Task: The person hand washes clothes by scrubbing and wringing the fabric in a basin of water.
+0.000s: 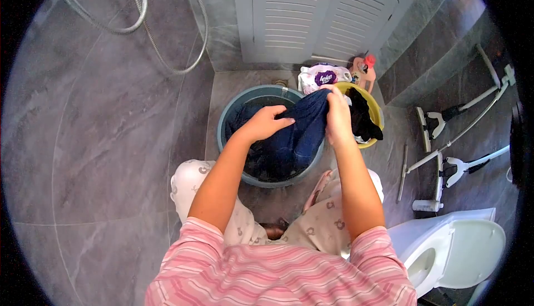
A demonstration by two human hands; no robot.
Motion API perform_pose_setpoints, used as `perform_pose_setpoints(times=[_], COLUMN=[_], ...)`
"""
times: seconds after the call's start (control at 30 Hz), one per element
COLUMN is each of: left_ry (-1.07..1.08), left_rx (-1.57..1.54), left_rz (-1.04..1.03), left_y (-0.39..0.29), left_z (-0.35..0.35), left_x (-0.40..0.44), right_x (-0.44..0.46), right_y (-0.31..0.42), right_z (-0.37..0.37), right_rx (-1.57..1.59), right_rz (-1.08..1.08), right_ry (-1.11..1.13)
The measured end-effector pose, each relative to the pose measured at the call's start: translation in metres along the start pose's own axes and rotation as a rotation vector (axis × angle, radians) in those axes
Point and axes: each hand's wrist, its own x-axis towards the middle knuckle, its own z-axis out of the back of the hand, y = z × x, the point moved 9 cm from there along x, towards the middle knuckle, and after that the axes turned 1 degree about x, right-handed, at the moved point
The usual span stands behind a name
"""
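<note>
A dark blue, denim-looking garment [303, 133] lies in a round grey-blue basin [222, 153], with one part lifted up towards the right rim. My right hand [337, 118] is closed on the raised edge of this cloth, above the basin's right side. Over the middle of the basin, my left hand [266, 123] loosely grips the same garment, its thumb on the near side and its fingers on the far side. More dark, wet-looking fabric fills the basin below both hands. The garment's full shape is hidden in its folds.
Right of the basin stands a yellow basin [380, 118] with black clothing [361, 114]. Behind are a white-and-purple package [325, 77] and a pink bottle [363, 72]. A toilet [445, 256] and mops [453, 167] are at right; a shower hose [204, 22] hangs upper left.
</note>
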Motion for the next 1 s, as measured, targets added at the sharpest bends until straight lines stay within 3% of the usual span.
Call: perform_pose_setpoints(times=[0.07,0.13,0.2,0.27,0.33,0.37,0.4,0.47,0.53,0.57,0.67,0.73,0.8,0.83,0.9,0.93,1.0], left_ry=[-0.037,-0.075,-0.323,-0.331,-0.556,-0.56,-0.618,-0.732,-0.706,-0.711,-0.642,-0.505,-0.556,-0.642,-0.686,-0.651,-0.724], left_rx=[-0.079,-0.375,-0.468,-0.576,-0.719,-0.72,-0.651,-0.511,-0.353,-0.277,-0.205,-0.303,-0.431,-0.61,-1.025,-0.986,-0.911], left_rz=[0.019,-0.046,-0.131,-0.109,-0.166,-0.168,-0.177,-0.191,-0.094,-0.014,0.105,0.235,0.212,0.19,0.201,0.244,0.219], left_y=[-0.008,-0.026,-0.024,-0.016,-0.01,-0.01,-0.009,-0.006,-0.005,-0.002,0.018,0.026,0.029,0.033,0.046,0.063,0.086], left_z=[0.009,0.016,0.042,0.047,0.064,0.063,0.065,0.064,0.048,0.045,0.048,0.037,0.037,0.04,0.031,0.031,0.032], left_x=[-0.005,-0.015,-0.02,-0.02,-0.029,-0.029,-0.031,-0.034,-0.032,-0.028,-0.008,0.001,0.002,0.0,-0.002,-0.001,0.005], right_x=[0.008,-0.008,-0.014,-0.015,-0.022,-0.023,-0.017,-0.018,-0.007,-0.001,0.01,0.014,0.006,-0.01,-0.038,-0.046,-0.043], right_y=[0.015,0.025,0.004,-0.006,-0.009,-0.009,-0.027,-0.037,-0.041,-0.048,-0.031,-0.036,-0.02,-0.005,0.003,-0.008,-0.01], right_z=[0.001,-0.027,-0.037,-0.036,-0.045,-0.049,-0.048,-0.054,-0.043,-0.029,-0.014,-0.014,-0.022,-0.042,-0.098,-0.109,-0.107], right_rx=[-0.202,-0.348,-0.532,-0.535,-0.394,-0.253,-0.33,-0.18,-0.197,-0.068,0.348,0.392,0.065,-0.273,-0.539,-0.54,-0.701], right_rz=[0.257,0.449,0.259,0.081,0.081,0.085,0.13,0.063,0.107,0.023,0.026,0.002,0.22,0.329,0.581,0.513,0.572], right_ry=[0.154,0.428,0.472,0.468,0.479,0.487,0.516,0.381,0.146,-0.03,-0.172,-0.214,-0.147,-0.038,0.208,0.291,0.185])
